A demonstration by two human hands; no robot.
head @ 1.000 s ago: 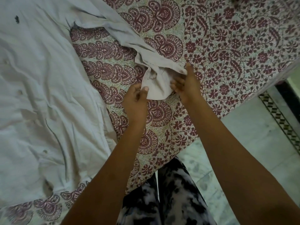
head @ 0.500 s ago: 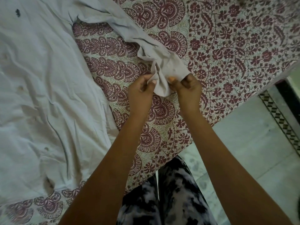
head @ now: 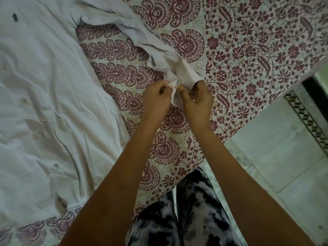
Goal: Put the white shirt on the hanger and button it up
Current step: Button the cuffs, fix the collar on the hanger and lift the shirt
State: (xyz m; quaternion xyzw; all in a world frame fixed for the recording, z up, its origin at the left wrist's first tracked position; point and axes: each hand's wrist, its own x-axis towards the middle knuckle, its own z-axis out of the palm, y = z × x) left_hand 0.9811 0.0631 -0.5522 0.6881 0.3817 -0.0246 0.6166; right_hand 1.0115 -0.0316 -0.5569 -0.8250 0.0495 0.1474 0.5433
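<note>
The white shirt lies spread flat on the left of the bed, its front buttons showing and a small dark logo near the top. One sleeve runs diagonally to the right, ending in a crumpled cuff. My left hand pinches the cuff's left edge with curled fingers. My right hand pinches the cuff's right edge, thumb against the cloth. Both hands sit close together over the cuff. No hanger shows in this view.
A maroon and cream patterned bedsheet covers the bed. The bed's edge runs diagonally at lower right, with a pale tiled floor and a dark patterned border beyond it. My legs in black and white trousers stand against the bed.
Both hands have drawn together on the cuff. The right hand went from fingers spread on the cuff to a pinch, and the cuff is now bunched between the two hands.
</note>
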